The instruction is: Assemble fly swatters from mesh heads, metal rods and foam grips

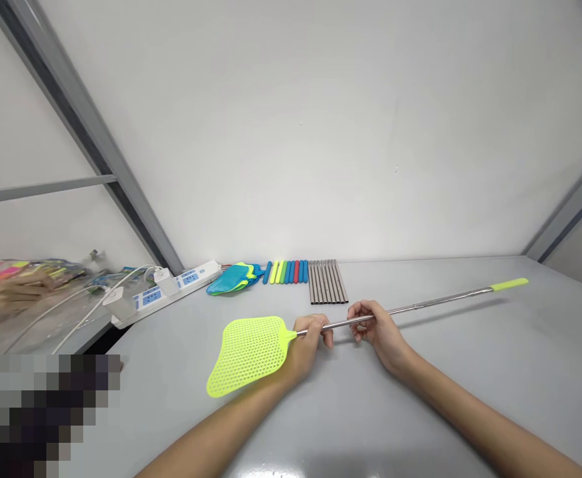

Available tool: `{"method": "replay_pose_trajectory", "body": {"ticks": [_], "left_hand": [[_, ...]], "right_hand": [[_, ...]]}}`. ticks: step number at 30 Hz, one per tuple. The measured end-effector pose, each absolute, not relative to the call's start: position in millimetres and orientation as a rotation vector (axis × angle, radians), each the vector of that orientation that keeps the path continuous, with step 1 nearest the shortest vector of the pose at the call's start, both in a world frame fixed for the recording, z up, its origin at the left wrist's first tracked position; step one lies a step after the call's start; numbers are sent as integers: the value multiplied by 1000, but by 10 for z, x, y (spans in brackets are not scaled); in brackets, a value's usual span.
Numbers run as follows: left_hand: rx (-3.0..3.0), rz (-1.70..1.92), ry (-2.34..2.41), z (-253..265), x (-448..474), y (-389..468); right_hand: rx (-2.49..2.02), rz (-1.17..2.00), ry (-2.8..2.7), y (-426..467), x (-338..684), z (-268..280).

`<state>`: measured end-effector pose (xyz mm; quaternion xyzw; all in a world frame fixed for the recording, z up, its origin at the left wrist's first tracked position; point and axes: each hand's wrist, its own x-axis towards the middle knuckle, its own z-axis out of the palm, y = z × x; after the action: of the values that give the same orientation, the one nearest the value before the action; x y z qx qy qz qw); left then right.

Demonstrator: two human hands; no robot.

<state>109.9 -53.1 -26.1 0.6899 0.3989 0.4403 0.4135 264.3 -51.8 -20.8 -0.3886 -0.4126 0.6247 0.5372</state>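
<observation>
A: What's nearest on my feed?

B: Two bare forearms coming up from 6 o'clock over a smooth grey table (470, 372). I see the left hand (309, 340) clenched around the swatter (321, 326) right where the metal rod meets the head. The right hand (378, 328) is just beside it, fingers pinched on the rod a little further along.

A: Describe the swatter.

B: The head (249, 354) is flat yellow-green plastic, perforated in a fine grid, roughly a rounded trapezoid. The rod (435, 302) is thin, shiny, telescoping metal, ending in a yellow-green grip (509, 284).

A: Which way does it run?

B: Its long axis goes from about 8 o'clock to 2 o'clock. The head points to 8 o'clock, lying low by the table at the left hand's outer side; the capped end points to 2 o'clock, well past the right hand. Both hands sit near the head end, so most of the rod sticks out free.

A: And farther off?

B: At 12 o'clock, by the wall, a row of plain metal rods (327, 281) lies side by side. Next to them is a row of coloured sleeves (287, 271), blue, yellow, green, red, and then stacked blue mesh heads (234, 277). At 10 o'clock is a white power strip (171, 292) with plugs and white cables. Another person's hand (9, 292) is blurred at the far left.
</observation>
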Motion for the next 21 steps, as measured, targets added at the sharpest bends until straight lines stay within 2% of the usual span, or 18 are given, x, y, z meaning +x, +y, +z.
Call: {"method": "replay_pose_trajectory", "body": {"ticks": [10, 17, 21], "left_hand": [[1814, 866, 892, -218, 1105, -661], [1775, 930, 976, -291, 1036, -729], [1796, 856, 848, -283, 1088, -782]], "right_hand": [[-781, 1698, -1283, -662, 2542, -205], [-755, 1909, -1388, -740, 2595, -96], [-776, 2016, -1422, -758, 2606, -27]]}}
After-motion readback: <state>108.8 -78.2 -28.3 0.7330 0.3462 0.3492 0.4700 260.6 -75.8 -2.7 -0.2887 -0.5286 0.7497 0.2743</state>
